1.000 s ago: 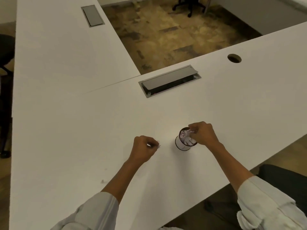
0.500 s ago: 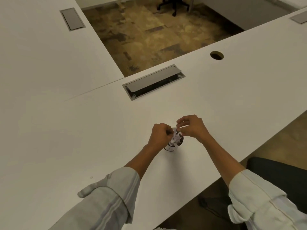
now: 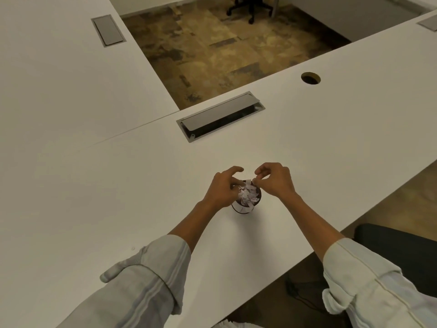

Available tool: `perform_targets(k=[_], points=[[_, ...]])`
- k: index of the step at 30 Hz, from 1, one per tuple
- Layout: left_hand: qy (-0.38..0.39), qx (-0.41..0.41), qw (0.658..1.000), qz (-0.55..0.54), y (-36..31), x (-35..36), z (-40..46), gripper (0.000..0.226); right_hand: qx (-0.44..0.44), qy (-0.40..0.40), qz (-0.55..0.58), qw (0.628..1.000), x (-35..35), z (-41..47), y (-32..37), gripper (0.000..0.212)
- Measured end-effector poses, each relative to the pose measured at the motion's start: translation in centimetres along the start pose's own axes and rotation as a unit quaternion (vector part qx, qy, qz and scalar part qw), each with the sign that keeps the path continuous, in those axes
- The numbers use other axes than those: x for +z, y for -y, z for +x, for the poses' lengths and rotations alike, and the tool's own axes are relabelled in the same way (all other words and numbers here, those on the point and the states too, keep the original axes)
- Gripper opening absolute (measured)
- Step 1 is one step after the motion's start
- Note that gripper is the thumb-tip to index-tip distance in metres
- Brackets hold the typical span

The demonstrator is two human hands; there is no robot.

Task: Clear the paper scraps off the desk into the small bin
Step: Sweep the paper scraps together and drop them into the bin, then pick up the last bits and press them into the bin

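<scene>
The bin [image 3: 246,201] stood on the white worktop [image 3: 118,197], near its front edge and about midway along it, packed to the rim with paper scraps [image 3: 247,194]. Both hands hung over its mouth. The left hand [image 3: 223,189] covered the bin's left side, fingers loosely curled and spread above the scraps; whether its grip closed on any paper could not be told. The right hand [image 3: 274,179] sat just beyond the bin's right rim, thumb and forefinger pinched together at the top of the pile, seemingly on a scrap, though the piece itself was too small to make out. The two hands were close together but not touching.

Behind the bin, toward the back edge, a metal cable hatch [image 3: 221,116] was set into the worktop with its flap raised. A round cable hole [image 3: 310,78] lay further right along the same edge. A second hatch [image 3: 108,30] sat in the adjoining worktop at the far left. Light rolled sleeves [image 3: 156,268] covered both forearms. A dark chair seat [image 3: 399,249] showed below the front edge at right.
</scene>
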State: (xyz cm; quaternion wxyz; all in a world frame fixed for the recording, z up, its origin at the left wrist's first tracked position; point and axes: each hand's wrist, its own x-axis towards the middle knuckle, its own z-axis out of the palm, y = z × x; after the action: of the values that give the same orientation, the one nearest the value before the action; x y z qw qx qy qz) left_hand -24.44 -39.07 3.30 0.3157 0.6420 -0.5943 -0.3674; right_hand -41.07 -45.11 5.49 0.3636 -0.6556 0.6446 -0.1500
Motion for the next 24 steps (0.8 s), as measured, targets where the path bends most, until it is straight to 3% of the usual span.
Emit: perform_targets(k=[8,13,18,22,24], points=[[-0.104,-0.066,0.990,-0.071,5.2,-3.6,-5.1,0.043,-0.036,-0.066,0.071,0.995,1.0,-1.6,0.1,0.014],[-0.143,-0.134,0.980,-0.036,10.3,-6.8,-10.8,0.037,-0.074,-0.053,0.113,0.989,3.9,-3.5,2.8,0.013],[-0.147,-0.206,0.965,0.067,15.4,-10.3,-17.8,0.051,-0.128,0.056,0.119,0.983,10.4,-6.7,5.9,0.012],[-0.189,-0.298,0.928,0.116,17.8,-11.7,-24.0,0.074,-0.124,0.197,0.050,0.971,17.4,-9.7,6.7,0.018],[-0.166,-0.325,0.922,0.127,18.5,-11.5,-26.7,0.087,-0.133,0.238,0.007,0.962,20.5,-10.7,6.4,0.027]])
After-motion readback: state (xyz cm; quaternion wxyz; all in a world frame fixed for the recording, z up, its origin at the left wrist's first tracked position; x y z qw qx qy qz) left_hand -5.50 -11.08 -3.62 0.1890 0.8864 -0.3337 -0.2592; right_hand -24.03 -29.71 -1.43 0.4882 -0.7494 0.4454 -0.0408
